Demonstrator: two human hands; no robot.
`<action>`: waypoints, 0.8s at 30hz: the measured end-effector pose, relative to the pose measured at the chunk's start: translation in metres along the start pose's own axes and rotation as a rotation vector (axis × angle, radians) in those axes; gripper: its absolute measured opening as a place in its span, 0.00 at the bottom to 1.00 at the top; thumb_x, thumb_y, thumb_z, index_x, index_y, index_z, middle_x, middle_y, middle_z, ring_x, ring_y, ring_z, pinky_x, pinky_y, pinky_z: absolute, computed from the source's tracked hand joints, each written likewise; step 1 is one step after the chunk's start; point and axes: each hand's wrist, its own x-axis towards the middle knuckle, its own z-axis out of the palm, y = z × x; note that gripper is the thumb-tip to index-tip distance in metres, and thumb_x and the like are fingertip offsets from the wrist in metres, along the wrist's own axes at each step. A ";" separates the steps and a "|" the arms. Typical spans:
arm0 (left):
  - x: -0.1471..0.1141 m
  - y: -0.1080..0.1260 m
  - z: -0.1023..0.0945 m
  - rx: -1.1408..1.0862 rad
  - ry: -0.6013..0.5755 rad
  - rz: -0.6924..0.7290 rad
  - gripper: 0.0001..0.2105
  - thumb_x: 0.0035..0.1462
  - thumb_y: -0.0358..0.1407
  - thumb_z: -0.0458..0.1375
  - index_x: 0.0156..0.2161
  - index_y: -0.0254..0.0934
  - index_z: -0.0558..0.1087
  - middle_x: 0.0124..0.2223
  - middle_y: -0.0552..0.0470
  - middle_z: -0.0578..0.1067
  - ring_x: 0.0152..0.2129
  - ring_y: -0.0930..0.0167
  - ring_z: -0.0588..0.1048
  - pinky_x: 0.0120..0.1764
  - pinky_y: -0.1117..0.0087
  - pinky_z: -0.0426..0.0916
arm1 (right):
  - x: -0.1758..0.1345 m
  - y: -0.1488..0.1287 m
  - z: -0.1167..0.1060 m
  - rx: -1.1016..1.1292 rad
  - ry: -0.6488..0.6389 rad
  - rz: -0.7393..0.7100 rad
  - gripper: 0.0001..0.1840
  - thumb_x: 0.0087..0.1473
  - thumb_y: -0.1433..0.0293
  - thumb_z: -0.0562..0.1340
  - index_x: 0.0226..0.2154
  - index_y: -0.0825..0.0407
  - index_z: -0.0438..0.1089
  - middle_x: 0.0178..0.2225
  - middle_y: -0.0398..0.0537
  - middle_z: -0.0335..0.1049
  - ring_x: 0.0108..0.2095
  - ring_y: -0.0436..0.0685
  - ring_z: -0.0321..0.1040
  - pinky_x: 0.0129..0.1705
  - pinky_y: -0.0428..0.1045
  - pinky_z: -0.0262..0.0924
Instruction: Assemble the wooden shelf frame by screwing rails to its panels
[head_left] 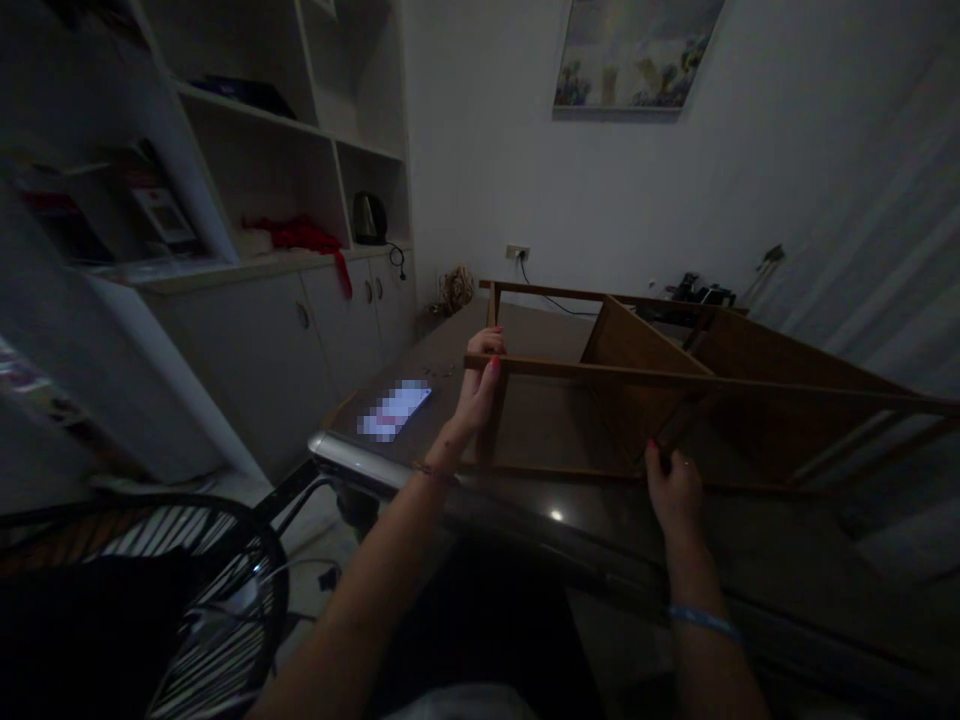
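Note:
A brown wooden shelf rack (585,372) lies on its side across the table, its slanted shelf boards (641,340) set between long rails. My left hand (480,380) is wrapped around the left end of the near upper rail, the thumb on the front. Lower down, my right hand (673,490) has its fingers curled at the near corner of a shelf board, close to the bottom rail. What those fingers pinch is too dark to make out. A few small metal pieces (439,371) and a lit phone (395,410) lie left of the rack.
The table (540,440) has a shiny rounded edge. At the lower left stands a black woven chair (262,570). White cabinets (262,330) with a kettle (369,218) line the left wall. Dark items (701,290) sit behind the rack, near a cord from the socket (517,252).

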 end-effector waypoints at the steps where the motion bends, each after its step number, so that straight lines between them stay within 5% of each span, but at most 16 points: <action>1: 0.000 0.000 0.000 -0.002 -0.001 -0.002 0.15 0.65 0.51 0.44 0.39 0.42 0.63 0.43 0.47 0.66 0.54 0.62 0.65 0.59 0.55 0.59 | 0.000 0.000 0.000 -0.003 -0.004 0.004 0.38 0.54 0.36 0.42 0.28 0.52 0.66 0.28 0.57 0.67 0.32 0.62 0.62 0.38 0.56 0.57; 13: -0.001 0.009 -0.001 -0.023 -0.013 -0.004 0.12 0.66 0.46 0.45 0.39 0.41 0.63 0.42 0.47 0.66 0.54 0.61 0.65 0.58 0.53 0.59 | 0.000 0.000 0.002 0.094 -0.021 0.038 0.44 0.49 0.32 0.43 0.34 0.55 0.68 0.30 0.58 0.68 0.33 0.65 0.65 0.40 0.59 0.60; 18: -0.001 0.010 -0.001 -0.029 -0.023 -0.016 0.12 0.66 0.46 0.45 0.38 0.41 0.63 0.40 0.48 0.67 0.52 0.61 0.65 0.56 0.53 0.60 | -0.008 0.004 -0.012 0.227 0.100 0.124 0.44 0.55 0.40 0.48 0.57 0.60 0.58 0.41 0.62 0.68 0.35 0.63 0.66 0.39 0.59 0.62; 24: -0.001 0.012 0.001 -0.075 -0.025 -0.044 0.10 0.65 0.45 0.46 0.38 0.42 0.63 0.40 0.48 0.66 0.52 0.60 0.65 0.56 0.52 0.59 | -0.042 0.016 -0.036 0.275 0.204 0.179 0.39 0.58 0.51 0.50 0.62 0.59 0.52 0.24 0.50 0.67 0.26 0.64 0.66 0.33 0.61 0.63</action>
